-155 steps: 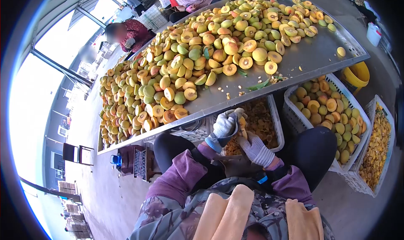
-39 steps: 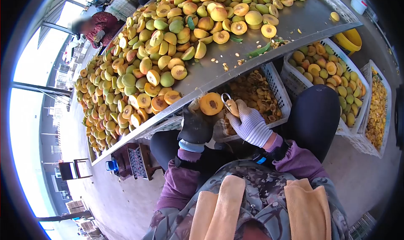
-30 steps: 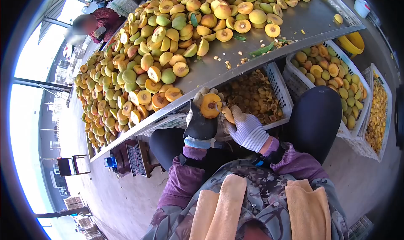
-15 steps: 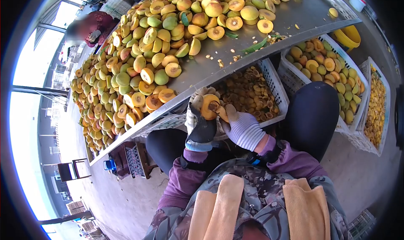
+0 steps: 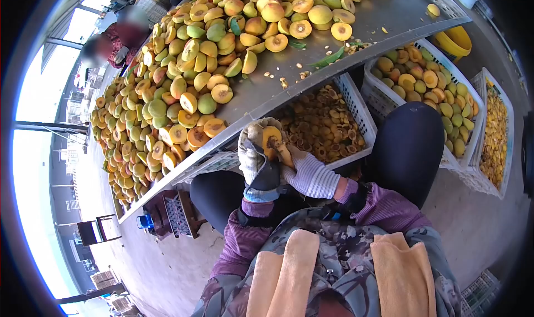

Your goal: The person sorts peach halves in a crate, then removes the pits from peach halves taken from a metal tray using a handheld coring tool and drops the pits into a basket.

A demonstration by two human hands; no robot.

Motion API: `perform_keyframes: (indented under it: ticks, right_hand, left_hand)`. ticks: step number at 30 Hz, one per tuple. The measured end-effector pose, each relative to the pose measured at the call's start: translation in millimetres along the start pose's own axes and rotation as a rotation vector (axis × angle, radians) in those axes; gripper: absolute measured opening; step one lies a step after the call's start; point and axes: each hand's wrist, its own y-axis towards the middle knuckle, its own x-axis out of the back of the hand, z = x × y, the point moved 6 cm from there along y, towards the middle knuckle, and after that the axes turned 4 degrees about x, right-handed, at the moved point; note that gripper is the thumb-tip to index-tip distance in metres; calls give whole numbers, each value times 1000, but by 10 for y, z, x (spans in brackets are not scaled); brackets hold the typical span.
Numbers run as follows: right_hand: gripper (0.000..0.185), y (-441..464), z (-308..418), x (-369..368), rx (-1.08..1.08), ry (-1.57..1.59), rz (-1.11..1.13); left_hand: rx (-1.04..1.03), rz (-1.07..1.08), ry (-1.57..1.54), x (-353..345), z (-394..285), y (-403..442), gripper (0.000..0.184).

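Observation:
My left hand (image 5: 257,158), in a grey and white work glove with a dark patch, is closed around a halved peach (image 5: 271,139), its orange cut face turned toward my right hand. My right hand (image 5: 311,171), in a white striped glove, is closed on a small pitting tool (image 5: 276,145) whose dark tip meets the cut face. Fingers hide most of that tool. Both hands are over my lap, just off the front edge of the metal table (image 5: 256,103), where many peach halves (image 5: 183,83) are heaped.
Below the table stands a crate (image 5: 364,111) of brown pits and scraps. Right of my knee are a crate of peach halves (image 5: 431,83) and one of yellow pieces (image 5: 495,133). A yellow bucket (image 5: 456,41) stands behind them. Another person (image 5: 119,41) sits across the heap.
Both hands have shifted slightly left together. The peach half has turned in my left hand, and its cut face now shows narrower. The camera view has moved a little.

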Motion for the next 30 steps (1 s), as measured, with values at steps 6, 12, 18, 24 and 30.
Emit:
perform_keyframes:
  ticks: [6,12,18,24,30]
  right_hand:
    - [27,-88,100,80,-505,722,331]
    - [33,4,65,213,-44,-88,176]
    - [35,-1,67,53,-150,-104,152]
    - [35,-28,-25,28,-55,63,78]
    - [35,-32,4,50,-71,180,44]
  left_hand:
    - [86,106,-100,-98,-36,-6,55]
    - [298,295,246,-76,-223,57,46]
    - [22,6,325,-127,-215,46,47]
    - [73,93,33,-77,-77,110,46]
    - [-98,-52,480,-160,-139,103,28]
